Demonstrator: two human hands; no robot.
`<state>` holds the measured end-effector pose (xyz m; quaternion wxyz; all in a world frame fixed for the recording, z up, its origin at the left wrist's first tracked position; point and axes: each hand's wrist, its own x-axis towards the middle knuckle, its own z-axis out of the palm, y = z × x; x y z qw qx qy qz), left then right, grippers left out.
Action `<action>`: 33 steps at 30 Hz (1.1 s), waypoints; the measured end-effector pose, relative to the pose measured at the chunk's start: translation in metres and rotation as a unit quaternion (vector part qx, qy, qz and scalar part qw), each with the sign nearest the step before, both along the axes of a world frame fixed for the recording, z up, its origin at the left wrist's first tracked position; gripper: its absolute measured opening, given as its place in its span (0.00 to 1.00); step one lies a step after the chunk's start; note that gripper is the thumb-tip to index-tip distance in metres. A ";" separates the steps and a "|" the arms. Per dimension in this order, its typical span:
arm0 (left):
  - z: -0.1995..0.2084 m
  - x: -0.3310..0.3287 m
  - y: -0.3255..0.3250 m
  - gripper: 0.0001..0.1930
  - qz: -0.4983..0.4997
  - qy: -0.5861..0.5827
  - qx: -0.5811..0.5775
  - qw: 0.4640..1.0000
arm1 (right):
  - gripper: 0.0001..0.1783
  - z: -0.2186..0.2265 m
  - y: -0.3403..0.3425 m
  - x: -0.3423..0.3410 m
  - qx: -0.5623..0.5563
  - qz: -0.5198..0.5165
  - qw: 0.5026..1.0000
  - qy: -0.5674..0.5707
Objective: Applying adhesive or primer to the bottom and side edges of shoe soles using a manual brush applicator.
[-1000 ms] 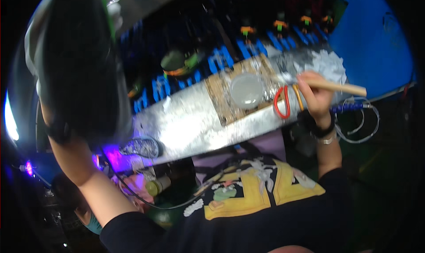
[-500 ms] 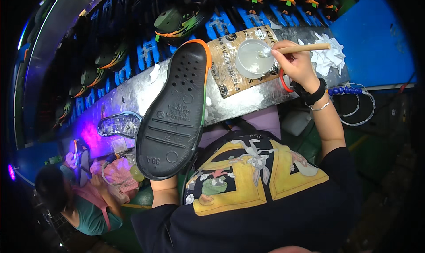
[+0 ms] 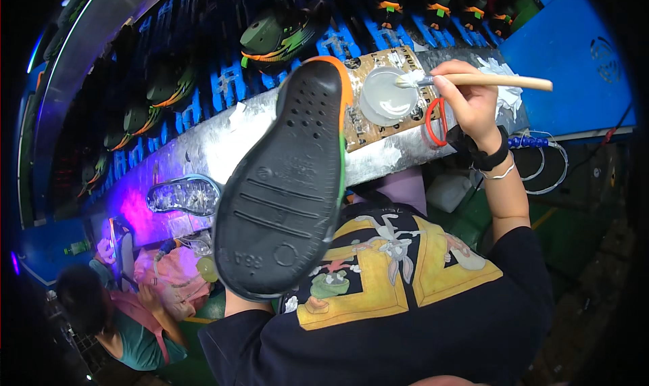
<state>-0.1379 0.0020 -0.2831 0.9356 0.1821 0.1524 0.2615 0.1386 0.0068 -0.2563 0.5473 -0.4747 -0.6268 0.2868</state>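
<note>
A large black shoe sole [image 3: 284,176] with an orange and green edge stands raised in front of me, its face with holes and ribs showing. My left forearm rises behind its wide end; the sole hides the left hand, which holds it up. My right hand [image 3: 473,99] is closed around the wooden handle of a brush [image 3: 503,81]. The brush's whitish bristles are over a round translucent tub [image 3: 370,110] of cloudy liquid. That tub sits on a piece of printed brown cardboard [image 3: 372,137]. Beside the right wrist is a red loop [image 3: 430,124].
Another sole [image 3: 182,195] lies on the metal bench [image 3: 236,139] to the left. White scraps [image 3: 508,97] are heaped behind the right hand. Shoes [image 3: 277,41] sit along a row of blue holders [image 3: 228,82] at the back. A co-worker [image 3: 132,318] sits at lower left.
The sole has shifted right and toward me, covering part of the cardboard. My right hand has moved right and slightly nearer with the brush, whose bristles remain over the tub.
</note>
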 end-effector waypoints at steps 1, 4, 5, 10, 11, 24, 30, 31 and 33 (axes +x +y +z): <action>0.000 0.002 0.000 0.28 0.002 0.005 0.005 1.000 | 0.04 0.009 -0.002 -0.005 0.037 0.016 0.999 0.001; 0.000 0.006 -0.002 0.27 0.008 0.021 0.019 1.000 | 0.05 0.019 0.004 -0.014 0.118 0.051 0.991 -0.041; 0.000 0.007 -0.003 0.27 0.009 0.026 0.024 0.999 | 0.05 0.020 0.008 -0.017 0.125 0.058 0.988 -0.072; 0.001 0.012 -0.011 0.26 0.021 0.054 0.042 0.997 | 0.03 0.013 0.016 -0.024 0.107 0.064 0.987 -0.102; 0.000 0.012 -0.012 0.25 0.023 0.060 0.045 0.997 | 0.06 0.016 0.015 -0.025 0.087 0.065 0.989 -0.098; -0.003 0.023 -0.017 0.22 0.050 0.132 0.080 0.987 | 0.03 0.024 0.031 -0.035 0.161 0.106 0.972 -0.133; 0.013 0.018 0.007 0.21 0.099 0.156 0.144 0.972 | 0.02 0.025 0.025 -0.026 0.144 0.045 0.979 -0.135; 0.015 0.016 0.005 0.20 0.108 0.162 0.149 0.970 | 0.02 0.027 0.020 -0.027 0.149 0.050 0.978 -0.135; 0.017 0.013 0.003 0.20 0.123 0.173 0.156 0.965 | 0.03 0.031 0.014 -0.028 0.066 0.040 0.991 -0.108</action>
